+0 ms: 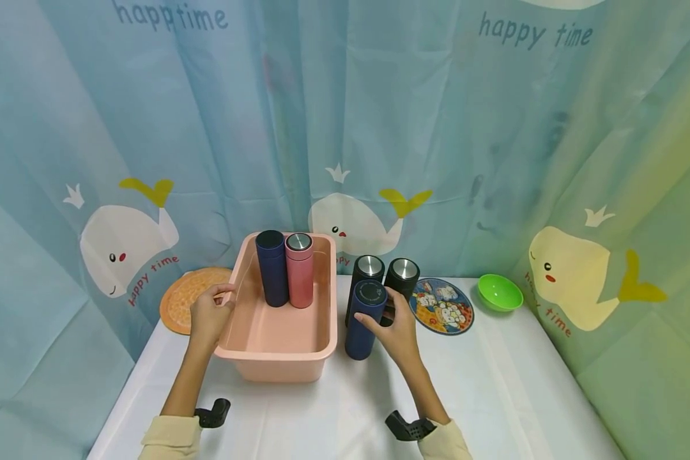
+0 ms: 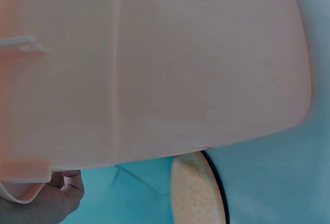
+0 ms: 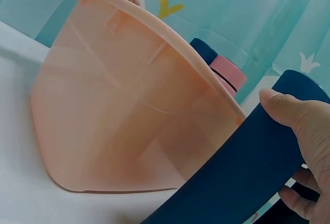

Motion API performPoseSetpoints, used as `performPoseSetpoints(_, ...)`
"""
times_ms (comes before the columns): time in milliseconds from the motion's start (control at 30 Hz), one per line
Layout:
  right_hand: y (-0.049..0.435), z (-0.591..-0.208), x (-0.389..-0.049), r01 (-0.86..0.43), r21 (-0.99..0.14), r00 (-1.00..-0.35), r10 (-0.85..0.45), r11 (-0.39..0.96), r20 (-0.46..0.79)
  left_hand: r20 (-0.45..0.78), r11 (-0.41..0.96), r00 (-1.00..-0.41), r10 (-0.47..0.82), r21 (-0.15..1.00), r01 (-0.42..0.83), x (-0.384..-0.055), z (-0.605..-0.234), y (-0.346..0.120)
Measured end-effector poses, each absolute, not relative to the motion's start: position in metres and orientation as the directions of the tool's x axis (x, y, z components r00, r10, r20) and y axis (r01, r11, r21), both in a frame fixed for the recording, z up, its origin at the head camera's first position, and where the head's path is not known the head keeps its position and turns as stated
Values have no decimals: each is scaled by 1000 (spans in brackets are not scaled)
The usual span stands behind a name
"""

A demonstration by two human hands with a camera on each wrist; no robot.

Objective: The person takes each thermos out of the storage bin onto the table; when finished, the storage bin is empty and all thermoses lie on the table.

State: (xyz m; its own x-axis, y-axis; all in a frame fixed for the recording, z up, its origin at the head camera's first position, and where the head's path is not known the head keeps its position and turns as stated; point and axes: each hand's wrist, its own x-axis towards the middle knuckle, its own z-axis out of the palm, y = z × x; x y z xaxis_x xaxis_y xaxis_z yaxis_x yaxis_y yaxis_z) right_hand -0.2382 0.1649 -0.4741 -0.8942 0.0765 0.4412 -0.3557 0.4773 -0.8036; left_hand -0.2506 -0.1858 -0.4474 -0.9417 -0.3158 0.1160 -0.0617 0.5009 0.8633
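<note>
A pink plastic bin [image 1: 276, 369] stands on the white table, holding a navy thermos bottle [image 1: 273, 275] and a pink thermos bottle [image 1: 300, 281] upright against its far end. My left hand [image 1: 209, 316] grips the bin's left rim; in the left wrist view the bin's wall fills most of the picture and only part of that hand [image 2: 64, 198] shows. To the right of the bin, my right hand [image 1: 401, 329] holds another navy thermos bottle [image 1: 361, 335] near its top, thumb on the near side. Two black thermos bottles [image 1: 404, 281] with silver lids stand just behind it, partly hidden.
Right of the black bottles lies a round cartoon-printed mat [image 1: 444, 306], with a green bowl [image 1: 500, 294] beyond it. A round pizza-patterned mat [image 1: 184, 303] lies left of the bin, partly behind my left hand. A printed curtain [image 1: 391, 128] encloses the table's back and sides.
</note>
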Motion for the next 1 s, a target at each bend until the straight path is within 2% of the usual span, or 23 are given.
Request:
performPoseSetpoints(767, 163, -463, -235, -381, -819, -877, 113, 428, 466, 109, 492, -942, -319, 868, -66, -252, -447, -187)
performPoseSetpoints(1000, 155, -437, -227, -458, -778, -826, 118, 431, 552, 110, 494, -941, -319, 867, -66, -251, -448, -187)
